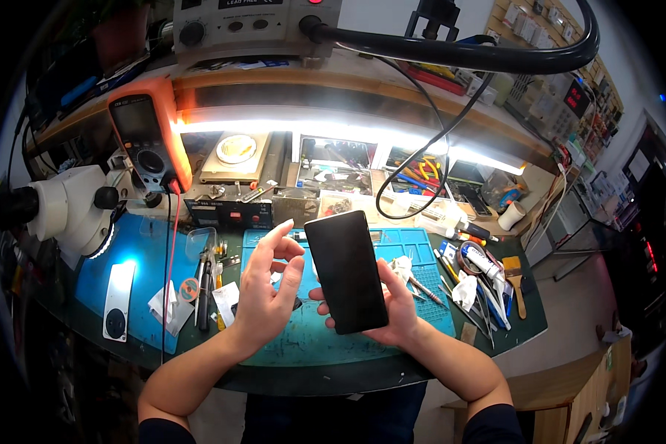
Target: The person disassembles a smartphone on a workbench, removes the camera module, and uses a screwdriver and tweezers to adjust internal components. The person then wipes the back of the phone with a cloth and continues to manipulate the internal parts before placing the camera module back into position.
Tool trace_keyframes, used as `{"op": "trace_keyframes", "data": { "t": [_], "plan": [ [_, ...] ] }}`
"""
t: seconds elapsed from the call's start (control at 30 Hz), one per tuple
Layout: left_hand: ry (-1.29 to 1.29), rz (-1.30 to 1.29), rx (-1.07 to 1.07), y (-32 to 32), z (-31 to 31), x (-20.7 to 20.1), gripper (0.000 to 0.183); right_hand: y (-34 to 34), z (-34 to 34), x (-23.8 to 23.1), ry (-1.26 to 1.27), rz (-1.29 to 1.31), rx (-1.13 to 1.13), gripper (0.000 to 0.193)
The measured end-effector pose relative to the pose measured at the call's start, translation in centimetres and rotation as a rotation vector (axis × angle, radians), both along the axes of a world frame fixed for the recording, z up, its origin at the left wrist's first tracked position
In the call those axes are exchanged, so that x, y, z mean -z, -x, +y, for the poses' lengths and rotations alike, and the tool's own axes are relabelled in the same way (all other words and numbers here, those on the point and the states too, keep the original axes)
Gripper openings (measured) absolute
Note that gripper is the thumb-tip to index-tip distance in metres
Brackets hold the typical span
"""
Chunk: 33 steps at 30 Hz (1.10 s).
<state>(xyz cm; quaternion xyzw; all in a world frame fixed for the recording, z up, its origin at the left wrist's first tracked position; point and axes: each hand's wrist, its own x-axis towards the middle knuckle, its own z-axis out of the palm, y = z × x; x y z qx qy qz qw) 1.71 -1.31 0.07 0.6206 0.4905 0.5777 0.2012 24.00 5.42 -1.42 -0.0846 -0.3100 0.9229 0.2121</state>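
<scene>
The person's right hand [397,314] is gripping a black phone [346,272] above the blue mat [325,349], fingers pinching its edges; the left hand [268,287] is kinda hovering just beside it, fingers half-curling, thumb sticking out.

An orange-and-grey handheld multimeter [152,140] stands at the left, and farther left I see a white microscope with black eyepieces [70,207], its ring light [106,243] glowing above a long white panel with a black disc [118,294]. To the right, a flat wooden-handled brush [519,285] lies in front of a tilted white cup [510,217]. Overhead, a thick black hose [459,56] curves from a boxy grey unit [251,44].
</scene>
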Motion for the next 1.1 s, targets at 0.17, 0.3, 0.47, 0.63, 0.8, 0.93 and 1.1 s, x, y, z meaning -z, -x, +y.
{"op": "trace_keyframes", "data": {
  "t": [0.17,0.3,0.47,0.63,0.8,0.93,1.1],
  "plan": [
    [-0.002,-0.064,0.027,-0.1,0.1,0.4,0.05,-0.3,0.1,-0.6,-0.346,-0.159,0.131,0.08],
    [0.057,-0.389,0.102,-1.3,0.2,0.0,0.046,-0.2,-0.8,-0.3,-1.317,-0.693,0.764,0.078],
    [0.469,-0.626,0.444,0.1,-0.1,0.3,0.038,-0.2,-0.5,-1.1,-1.921,-0.86,1.108,0.083],
    [0.509,-0.685,0.351,-1.8,-0.8,-0.2,0.032,0.0,-0.2,-0.5,-2.032,-0.917,1.185,0.085],
    [0.474,-0.752,0.251,-2.6,-0.5,1.1,0.02,0.1,-0.7,-0.5,-2.08,-0.944,1.166,0.082],
    [0.459,-0.754,0.236,-2.3,-0.3,2.0,0.012,0.4,-1.0,-0.5,-2.076,-0.946,1.142,0.081],
    [0.425,-0.706,0.214,-2.2,-0.3,2.9,0.012,0.6,-1.3,-0.5,-2.059,-0.969,1.123,0.08]
  ]
}}
